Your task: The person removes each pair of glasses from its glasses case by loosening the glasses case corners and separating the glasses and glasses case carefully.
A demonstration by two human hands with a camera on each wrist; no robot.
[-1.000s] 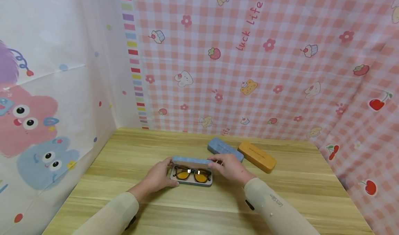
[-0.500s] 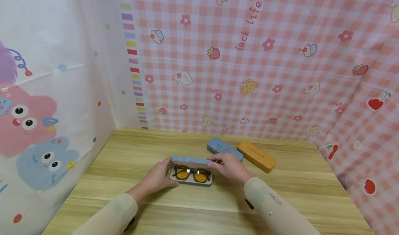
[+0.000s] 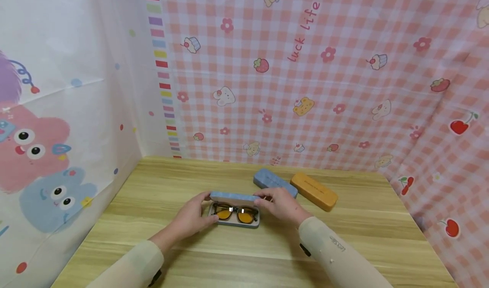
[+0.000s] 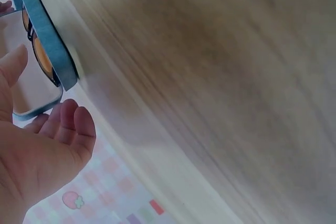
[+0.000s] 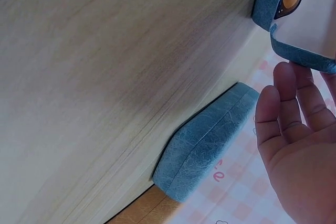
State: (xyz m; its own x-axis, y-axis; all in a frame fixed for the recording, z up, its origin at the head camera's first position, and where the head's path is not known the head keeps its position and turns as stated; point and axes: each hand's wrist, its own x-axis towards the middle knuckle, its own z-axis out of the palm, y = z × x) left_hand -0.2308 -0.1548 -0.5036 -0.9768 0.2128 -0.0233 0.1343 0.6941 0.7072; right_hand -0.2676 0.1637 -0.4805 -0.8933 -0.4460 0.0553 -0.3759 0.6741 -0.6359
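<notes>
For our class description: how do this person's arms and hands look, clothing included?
The left hand and right hand are bare, below cream fabric sleeves; the right sleeve carries small dark lettering, and a small black piece shows beside each cuff.

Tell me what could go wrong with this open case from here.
The left hand has its thumb at the left end of the open case, so a dropping lid might catch it. Tipping the case could spill the glasses inside. The right hand is near the closed blue case and might nudge it.
</notes>
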